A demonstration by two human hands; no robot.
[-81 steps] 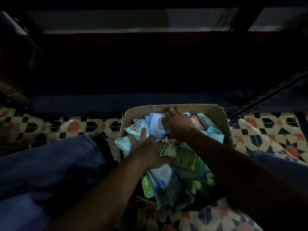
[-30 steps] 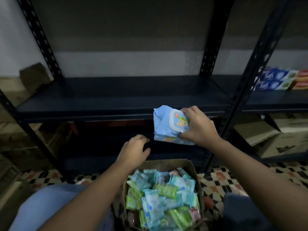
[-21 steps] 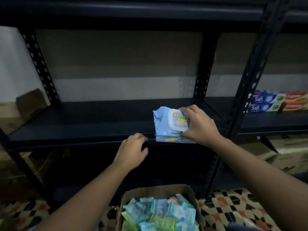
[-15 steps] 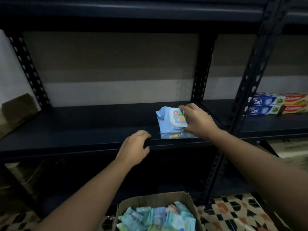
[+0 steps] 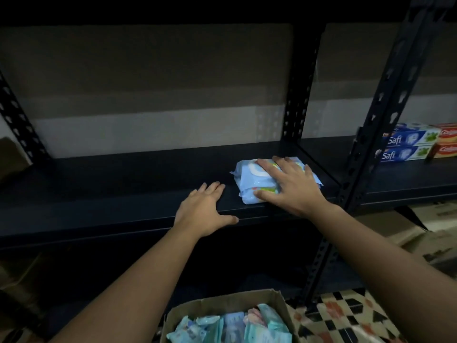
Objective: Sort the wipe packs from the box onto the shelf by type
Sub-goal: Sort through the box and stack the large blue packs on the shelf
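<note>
A light blue wipe pack (image 5: 249, 180) with a white lid lies flat on the dark metal shelf (image 5: 118, 184), near its front edge at the right end. My right hand (image 5: 289, 184) rests on top of the pack, fingers spread over it. My left hand (image 5: 205, 209) lies palm down on the shelf's front edge just left of the pack, fingers apart, holding nothing. Below, the open cardboard box (image 5: 222, 303) holds several more wipe packs (image 5: 230, 328) in blue and green wrappers.
A perforated black upright (image 5: 376, 134) divides this bay from the right bay, where toothpaste cartons (image 5: 405, 147) are stacked. Flattened cardboard (image 5: 420, 233) lies lower right. Patterned floor tiles (image 5: 346, 320) show beside the box.
My right hand lifted the blue pack out of the box, carried it up to the shelf and laid it flat. My left hand rose from the box and opened onto the shelf edge.
</note>
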